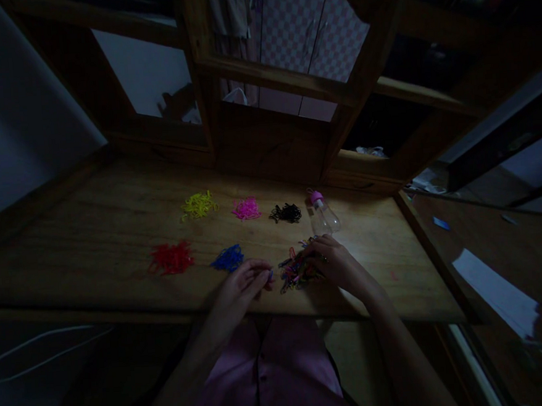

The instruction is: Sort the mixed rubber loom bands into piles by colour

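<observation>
A mixed heap of small coloured bands (295, 269) lies near the front edge of the wooden desk (115, 226). My right hand (337, 261) rests on the heap's right side, fingers curled into it. My left hand (244, 285) sits just left of the heap, fingertips pinched together on a small bluish band. Sorted piles lie beyond: blue (228, 258), red (171, 258), yellow (199, 205), pink (246, 209) and black (285, 213).
A small clear bottle with a pink cap (322, 215) stands behind the heap at the right. Wooden shelves and a mirror frame (262, 80) rise at the desk's back. White papers (495, 292) lie on a surface at the right. The room is dim.
</observation>
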A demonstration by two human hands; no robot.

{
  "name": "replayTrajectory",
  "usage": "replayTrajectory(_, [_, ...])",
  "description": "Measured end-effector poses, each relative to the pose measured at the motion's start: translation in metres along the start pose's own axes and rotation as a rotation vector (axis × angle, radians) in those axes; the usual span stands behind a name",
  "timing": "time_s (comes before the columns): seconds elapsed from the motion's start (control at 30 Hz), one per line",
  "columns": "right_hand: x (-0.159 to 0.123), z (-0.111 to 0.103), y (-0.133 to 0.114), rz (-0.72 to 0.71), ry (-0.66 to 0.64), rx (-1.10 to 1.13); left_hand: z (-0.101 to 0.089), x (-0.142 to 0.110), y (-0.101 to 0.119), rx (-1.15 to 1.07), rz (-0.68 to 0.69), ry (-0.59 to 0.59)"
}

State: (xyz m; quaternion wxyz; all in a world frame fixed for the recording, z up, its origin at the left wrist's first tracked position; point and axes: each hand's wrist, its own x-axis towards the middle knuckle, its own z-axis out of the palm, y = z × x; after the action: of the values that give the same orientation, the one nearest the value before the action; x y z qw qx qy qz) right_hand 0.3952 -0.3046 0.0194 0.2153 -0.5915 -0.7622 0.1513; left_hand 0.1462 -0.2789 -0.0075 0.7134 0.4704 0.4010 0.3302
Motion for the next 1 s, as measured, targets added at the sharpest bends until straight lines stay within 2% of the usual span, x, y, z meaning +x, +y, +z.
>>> replayTrajectory(0.23, [-0.004,-0.005,0.000,0.097,0.109,0.218,0.019,0.002,-0.003,-0.691,-0.194,-0.121])
replayTrajectory(0.33, [-0.005,-0.008,-0.002,0.120,0.147,0.319,0.027,0.008,0.001,-0.924,-0.314,-0.109])
replayTrajectory(0.4, [-0.005,-0.008,-0.002,0.146,0.185,0.406,0.032,0.011,0.003,-0.990,-0.339,-0.080])
replayTrajectory(0.53, [-0.007,-0.003,-0.007,0.244,0.256,0.596,0.045,0.017,0.004,-0.948,-0.275,-0.073])
replayTrajectory(0.73, [-0.012,0.001,-0.031,0.310,0.244,0.673,0.066,0.026,0.005,-0.700,-0.023,-0.112])
replayTrajectory(0.87, [-0.012,0.004,-0.040,0.350,0.274,0.733,0.072,0.034,0.009,-0.593,0.019,-0.035])
replayTrajectory(1.0, [-0.013,0.005,-0.037,0.429,0.332,0.751,0.070,0.041,0.005,-0.508,0.034,0.030])
